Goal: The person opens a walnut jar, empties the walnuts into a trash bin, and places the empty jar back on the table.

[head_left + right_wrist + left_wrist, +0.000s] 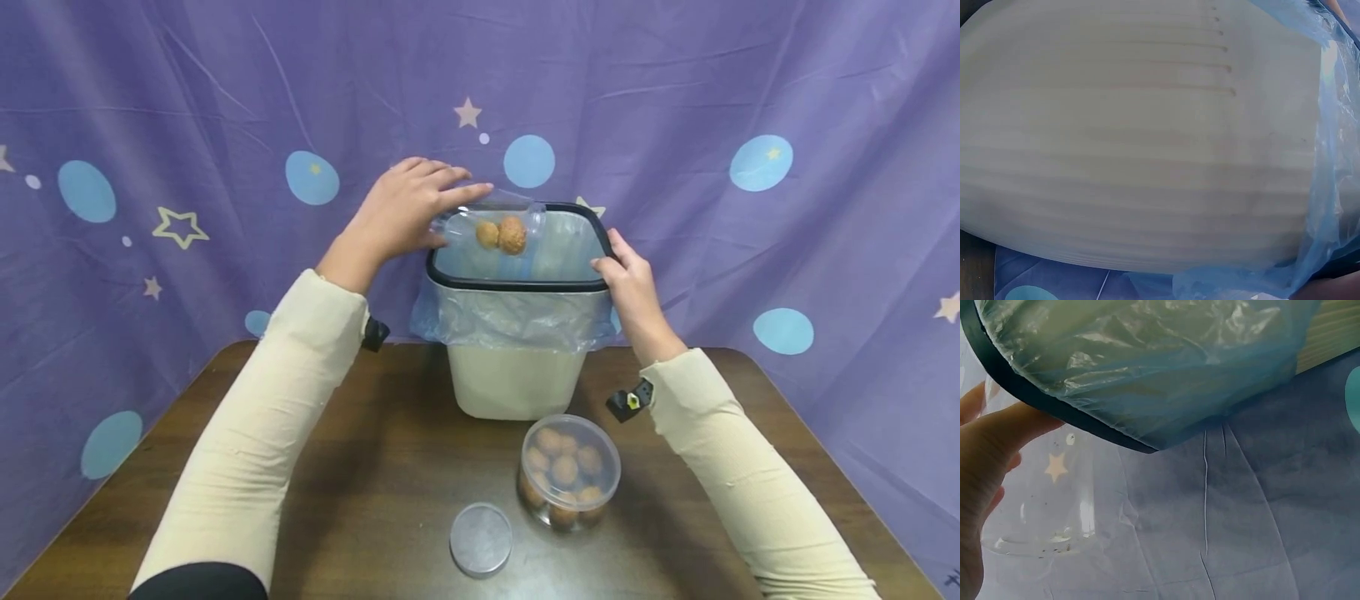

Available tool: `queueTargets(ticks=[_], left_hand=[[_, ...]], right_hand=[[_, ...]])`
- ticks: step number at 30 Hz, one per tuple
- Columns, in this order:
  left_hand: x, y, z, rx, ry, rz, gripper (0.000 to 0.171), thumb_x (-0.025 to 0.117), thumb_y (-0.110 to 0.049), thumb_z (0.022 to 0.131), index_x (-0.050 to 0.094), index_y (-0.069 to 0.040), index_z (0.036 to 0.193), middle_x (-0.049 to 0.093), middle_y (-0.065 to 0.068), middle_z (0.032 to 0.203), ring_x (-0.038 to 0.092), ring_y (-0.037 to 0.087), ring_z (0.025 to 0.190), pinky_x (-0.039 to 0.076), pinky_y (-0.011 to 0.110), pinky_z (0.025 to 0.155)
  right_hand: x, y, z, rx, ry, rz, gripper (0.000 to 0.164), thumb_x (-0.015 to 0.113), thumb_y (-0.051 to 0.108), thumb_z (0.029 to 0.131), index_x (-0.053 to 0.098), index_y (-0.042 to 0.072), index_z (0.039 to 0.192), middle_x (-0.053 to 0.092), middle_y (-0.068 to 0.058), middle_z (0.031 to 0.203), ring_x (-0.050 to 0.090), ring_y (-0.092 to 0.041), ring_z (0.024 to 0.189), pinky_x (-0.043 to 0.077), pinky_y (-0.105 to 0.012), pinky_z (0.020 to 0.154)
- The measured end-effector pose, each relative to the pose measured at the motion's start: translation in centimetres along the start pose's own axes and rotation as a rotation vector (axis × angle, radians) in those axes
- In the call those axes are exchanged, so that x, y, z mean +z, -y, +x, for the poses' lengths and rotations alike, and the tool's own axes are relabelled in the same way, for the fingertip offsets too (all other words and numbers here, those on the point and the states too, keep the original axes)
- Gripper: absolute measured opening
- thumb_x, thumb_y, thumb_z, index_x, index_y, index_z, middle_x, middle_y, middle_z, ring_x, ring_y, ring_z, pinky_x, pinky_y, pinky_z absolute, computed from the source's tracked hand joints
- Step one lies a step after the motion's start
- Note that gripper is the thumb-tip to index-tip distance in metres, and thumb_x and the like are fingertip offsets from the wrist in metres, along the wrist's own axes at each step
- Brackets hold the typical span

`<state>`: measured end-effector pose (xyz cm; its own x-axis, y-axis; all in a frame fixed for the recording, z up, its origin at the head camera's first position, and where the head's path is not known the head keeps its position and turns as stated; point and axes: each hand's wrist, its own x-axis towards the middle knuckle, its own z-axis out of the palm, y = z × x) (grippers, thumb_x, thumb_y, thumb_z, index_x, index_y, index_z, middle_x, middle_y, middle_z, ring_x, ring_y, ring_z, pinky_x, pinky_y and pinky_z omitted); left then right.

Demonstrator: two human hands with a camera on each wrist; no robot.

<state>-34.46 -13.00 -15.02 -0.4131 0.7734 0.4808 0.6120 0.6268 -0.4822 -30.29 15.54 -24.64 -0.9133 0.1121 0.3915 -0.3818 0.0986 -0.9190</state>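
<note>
left hand point(411, 205) grips one jar point(462, 222), two walnuts point(513, 236) showing through; right hand point(633, 283) grips one bin point(517, 382).

The bin point(517, 383) is smooth plastic, its bag point(525, 322) glossy, crinkled film. The held jar point(1041, 506) looks clear and shiny, the table point(375, 508) glossy wood.

The head camera looks forward and down across the table point(375, 500) to the bin point(517, 383) and far curtain point(637, 67). The left wrist camera faces the bin's left rim point(1091, 422) close up, tilted; the right one, nearer, seemingly its right wall point(1147, 125). Both share the bag point(1147, 381).
</note>
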Motion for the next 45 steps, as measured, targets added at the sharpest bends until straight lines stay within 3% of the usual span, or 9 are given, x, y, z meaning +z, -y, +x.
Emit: queueTargets(ticks=[16,24,33,40,45], left_hand=[[-0.77,-0.69,0.76,0.014,0.105,0.063,0.086,0.087,-0.025,0.065,0.046,-0.022,0.141,0.053,0.013,0.134,0.048,0.033,0.121,0.035,0.046,0.103],[-0.66,-0.75,0.57,-0.001,0.156,0.013,0.086,0.087,-0.025,0.065,0.046,-0.023,0.140,0.053,0.012,0.134,0.049,0.032,0.121,0.036,0.046,0.103],[-0.37,-0.47,0.19,-0.003,0.098,-0.013,0.083,0.087,-0.024,0.065,0.048,-0.022,0.139,0.055,0.012,0.132,0.050,0.032,0.119,0.036,0.046,0.102],[-0.40,-0.26,0.18,-0.007,0.125,-0.014,0.082,0.085,-0.024,0.067,0.047,-0.022,0.140,0.054,0.013,0.134,0.048,0.033,0.121,0.035,0.047,0.103],[-0.36,-0.14,0.20,-0.018,0.071,0.032,0.079,0.085,-0.022,0.067,0.050,-0.023,0.138,0.055,0.013,0.131,0.049,0.033,0.119,0.036,0.047,0.102]], right_hand=[[0.14,-0.06,0.08,0.015,0.013,0.005,0.065,0.047,0.009,0.085,0.025,0.000,0.146,0.025,-0.009,0.153,0.022,-0.012,0.140,0.019,-0.022,0.113],[0.19,-0.27,0.18,0.020,0.028,-0.001,0.065,0.047,0.008,0.086,0.024,0.002,0.146,0.024,-0.008,0.153,0.020,-0.011,0.140,0.018,-0.023,0.114],[0.27,-0.33,0.21,0.017,0.007,-0.002,0.065,0.047,0.008,0.085,0.026,0.001,0.146,0.026,-0.008,0.153,0.022,-0.011,0.139,0.019,-0.022,0.113],[0.29,-0.38,0.28,0.017,0.011,0.004,0.065,0.048,0.008,0.085,0.025,0.000,0.146,0.026,-0.010,0.153,0.022,-0.012,0.139,0.019,-0.022,0.113],[0.19,-0.49,0.16,-0.003,0.009,-0.004,0.067,0.048,0.010,0.084,0.024,-0.002,0.146,0.024,-0.014,0.153,0.022,-0.015,0.140,0.019,-0.024,0.114]])
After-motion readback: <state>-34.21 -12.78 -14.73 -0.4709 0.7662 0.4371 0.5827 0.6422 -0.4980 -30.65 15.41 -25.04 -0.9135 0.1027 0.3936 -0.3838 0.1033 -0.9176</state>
